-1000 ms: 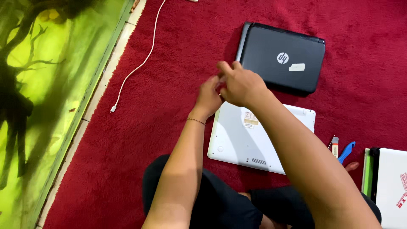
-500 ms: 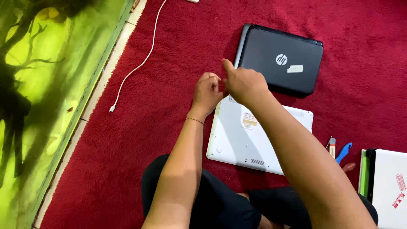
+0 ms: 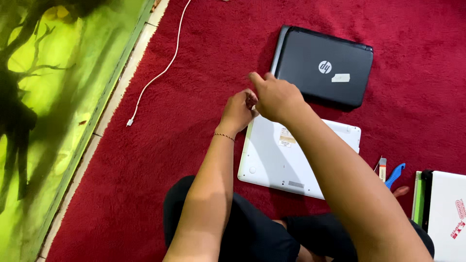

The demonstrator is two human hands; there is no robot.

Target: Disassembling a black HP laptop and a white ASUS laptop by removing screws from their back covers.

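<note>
A white laptop [image 3: 301, 155] lies upside down on the red carpet [image 3: 194, 121] in front of my crossed legs. My left hand [image 3: 237, 110] and my right hand [image 3: 277, 97] meet just above its far left corner, fingers curled toward each other. My left wrist wears a thin bracelet. Whether either hand pinches something small is hidden by the fingers. Beyond the hands lies a closed black laptop [image 3: 323, 65].
A white cable [image 3: 158, 75] trails over the carpet at the left, near a green patterned floor strip [image 3: 43, 121]. A small tool and a blue pry tool [image 3: 394, 174] lie right of the white laptop. Another white device with a green edge [image 3: 446, 213] sits at the far right.
Both hands stay together at the laptop's far left corner; only the fingers shift slightly.
</note>
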